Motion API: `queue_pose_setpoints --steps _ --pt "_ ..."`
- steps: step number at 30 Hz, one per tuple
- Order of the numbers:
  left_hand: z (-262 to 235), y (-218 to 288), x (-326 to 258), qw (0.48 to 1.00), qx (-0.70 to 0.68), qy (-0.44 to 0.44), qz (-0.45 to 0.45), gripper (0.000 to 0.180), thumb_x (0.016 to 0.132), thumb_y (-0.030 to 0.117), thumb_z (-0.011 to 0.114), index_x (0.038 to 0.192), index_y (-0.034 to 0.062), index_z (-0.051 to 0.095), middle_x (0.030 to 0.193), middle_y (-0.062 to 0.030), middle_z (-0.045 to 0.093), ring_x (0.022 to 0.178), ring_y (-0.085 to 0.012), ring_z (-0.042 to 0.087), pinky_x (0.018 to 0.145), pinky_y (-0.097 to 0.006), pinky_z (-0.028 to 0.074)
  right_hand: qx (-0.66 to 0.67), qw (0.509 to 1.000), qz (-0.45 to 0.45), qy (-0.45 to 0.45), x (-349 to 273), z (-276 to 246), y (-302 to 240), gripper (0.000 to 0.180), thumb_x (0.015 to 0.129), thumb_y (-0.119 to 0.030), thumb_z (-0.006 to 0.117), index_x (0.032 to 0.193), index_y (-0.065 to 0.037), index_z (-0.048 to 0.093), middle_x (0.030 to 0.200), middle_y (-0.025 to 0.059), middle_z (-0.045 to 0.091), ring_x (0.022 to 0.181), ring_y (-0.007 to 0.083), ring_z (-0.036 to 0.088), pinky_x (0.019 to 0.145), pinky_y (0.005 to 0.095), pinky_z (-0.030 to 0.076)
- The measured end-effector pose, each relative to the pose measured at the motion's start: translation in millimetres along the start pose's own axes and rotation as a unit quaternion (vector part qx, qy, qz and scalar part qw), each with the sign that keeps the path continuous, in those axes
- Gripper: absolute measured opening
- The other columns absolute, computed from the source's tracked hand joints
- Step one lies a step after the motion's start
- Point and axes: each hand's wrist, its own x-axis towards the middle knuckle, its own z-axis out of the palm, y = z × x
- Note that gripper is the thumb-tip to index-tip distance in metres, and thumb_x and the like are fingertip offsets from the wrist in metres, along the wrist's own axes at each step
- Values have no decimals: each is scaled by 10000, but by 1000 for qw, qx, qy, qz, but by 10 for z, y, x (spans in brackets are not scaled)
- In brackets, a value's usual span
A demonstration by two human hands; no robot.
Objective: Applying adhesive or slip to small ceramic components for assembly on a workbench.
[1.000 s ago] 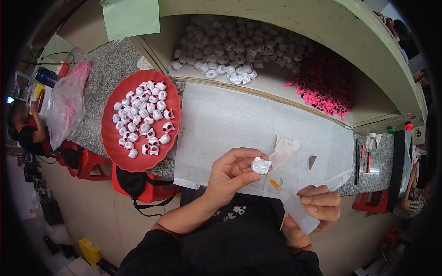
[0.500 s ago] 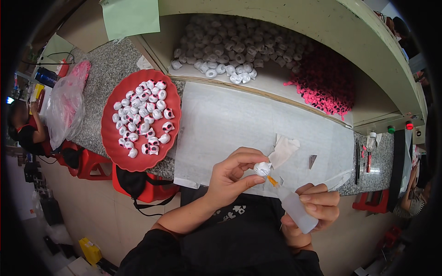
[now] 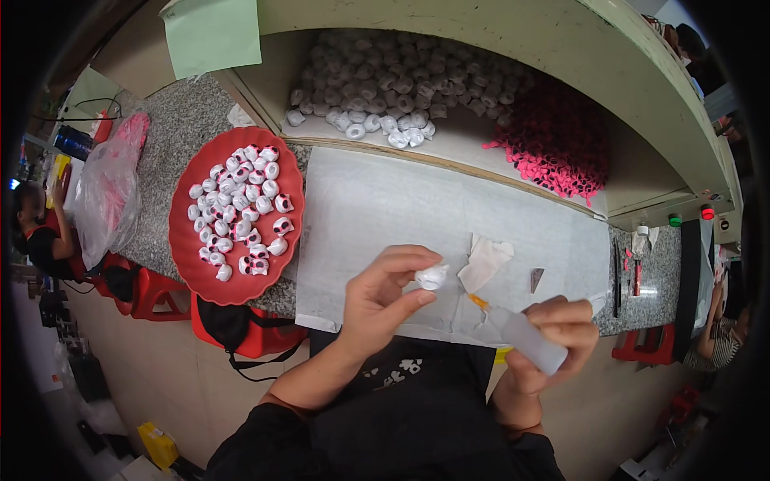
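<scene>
Between the thumb and fingers of my left hand [image 3: 378,298] is a small white rounded piece [image 3: 431,277], held above the paper-covered bench. My right hand [image 3: 559,338] grips a translucent squeeze bottle [image 3: 528,340], tilted so that its orange needle tip [image 3: 479,302] points up and left toward the piece. A gap separates the tip from the piece. Beyond them a crumpled pale cloth [image 3: 486,263] lies on the white paper [image 3: 369,216], with a small grey triangular blade-like piece [image 3: 536,279] to its right.
At left, a red scalloped tray [image 3: 184,264] holds many white pieces, some with pink and black parts. White pieces [image 3: 377,76] fill the shelf at the back, beside a heap of pink-and-black parts [image 3: 553,152]. Red stools [image 3: 269,341] stand below the bench; a person [image 3: 48,228] sits far left.
My left hand has drawn the white piece leftward and up, away from the needle tip. The bottle has shifted slightly right in my right hand. The whole view has shifted a little.
</scene>
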Motion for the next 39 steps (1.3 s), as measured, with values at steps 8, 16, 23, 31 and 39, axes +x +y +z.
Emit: queue_pose_setpoints --steps 8,16,23,31,39 --pt "-347 184 123 991 -6 110 74 357 680 -83 571 1013 -15 463 1034 -133 491 939 -182 501 824 -282 390 41 953 278 -117 562 -228 936 294 644 82 541 891 -20 418 835 76 468 756 184 535 563 268 490" --pt "-412 215 45 988 -11 137 65 368 682 -73 578 1025 -21 458 1029 -133 493 951 -186 499 827 -282 395 -420 867 20 -268 898 75 1448 351 570 22 600 910 -37 540 887 83 530 794 271 542 665 340 439" --pt "-382 141 106 992 -36 118 40 354 703 -65 560 1038 -17 456 1015 -122 508 936 -177 507 815 -283 404 -391 884 -13 -258 650 -81 1354 287 554 61 576 829 -23 569 804 98 535 751 269 544 638 324 440" --pt "-114 -61 106 992 -96 1 -85 341 710 -19 569 1036 7 470 1112 -172 464 963 -194 498 815 -327 415 17 911 371 -180 306 105 560 117 700 42 556 801 -4 592 722 47 592 604 108 526 524 214 404" --pt "-11 -173 29 993 -65 -20 -94 330 738 -58 532 1055 -14 452 1103 -145 474 969 -149 482 832 -268 392 255 845 463 -81 57 223 544 76 726 17 544 800 37 545 732 99 577 503 103 483 432 208 396"
